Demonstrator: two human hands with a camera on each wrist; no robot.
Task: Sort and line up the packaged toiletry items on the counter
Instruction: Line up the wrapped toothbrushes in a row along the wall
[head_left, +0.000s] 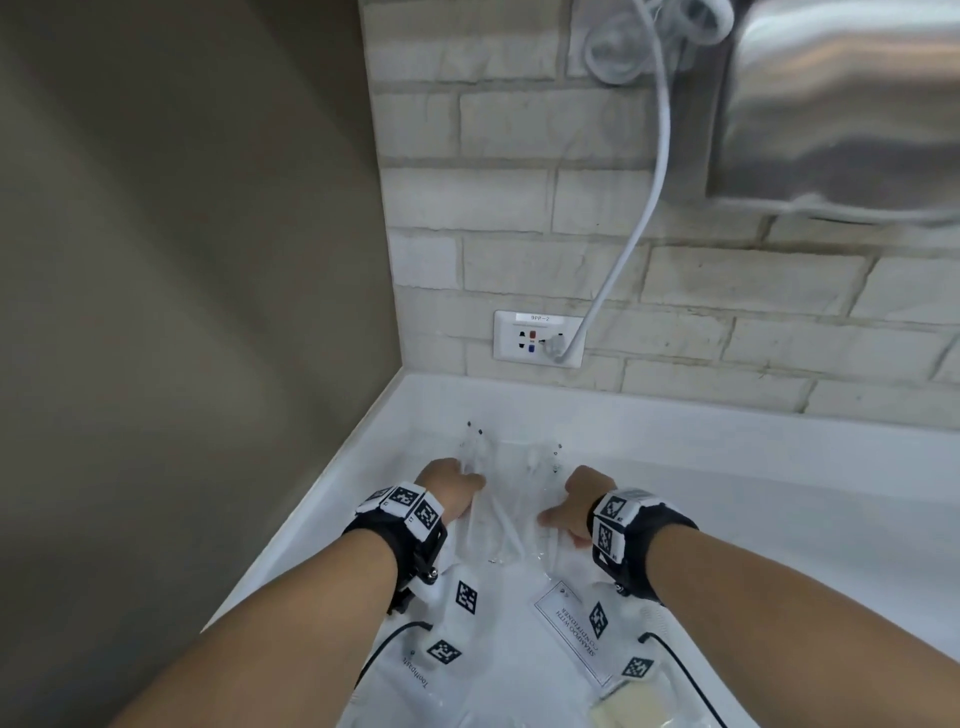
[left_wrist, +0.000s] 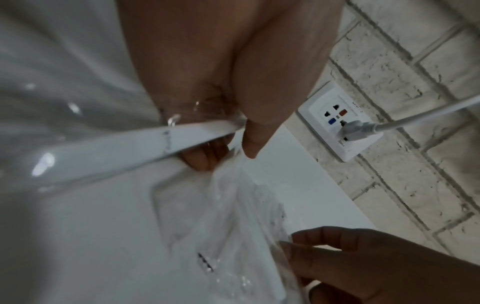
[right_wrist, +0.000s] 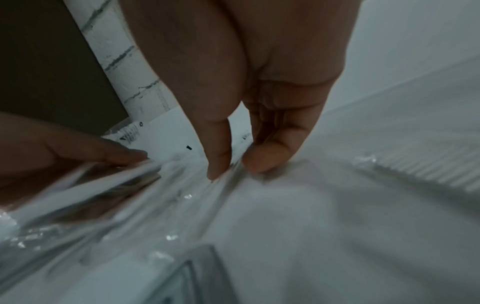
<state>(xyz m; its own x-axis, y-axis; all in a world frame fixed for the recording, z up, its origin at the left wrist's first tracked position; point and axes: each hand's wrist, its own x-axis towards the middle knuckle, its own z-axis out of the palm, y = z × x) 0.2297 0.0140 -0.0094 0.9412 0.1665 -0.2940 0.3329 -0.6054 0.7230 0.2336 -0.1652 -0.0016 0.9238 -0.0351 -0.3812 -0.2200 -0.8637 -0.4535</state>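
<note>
Clear plastic toothbrush packets (head_left: 506, 499) lie bunched at the back left of the white counter (head_left: 727, 493). My left hand (head_left: 457, 483) pinches one packet's left edge; in the left wrist view its thumb and fingers (left_wrist: 250, 148) grip the wrapper over a white toothbrush handle (left_wrist: 116, 152). My right hand (head_left: 569, 506) pinches the wrapper's right side between thumb and index finger (right_wrist: 218, 164). Nearer me lie a toothpaste packet (head_left: 415, 670), a shampoo-with-conditioner packet (head_left: 574, 631) and a pale soap bar (head_left: 631, 709).
A wall socket (head_left: 537, 340) with a white plug and cord (head_left: 639, 228) sits on the brick wall just behind the counter. A steel hand dryer (head_left: 841, 104) hangs at the upper right. A brown side wall (head_left: 182, 260) borders the counter's left.
</note>
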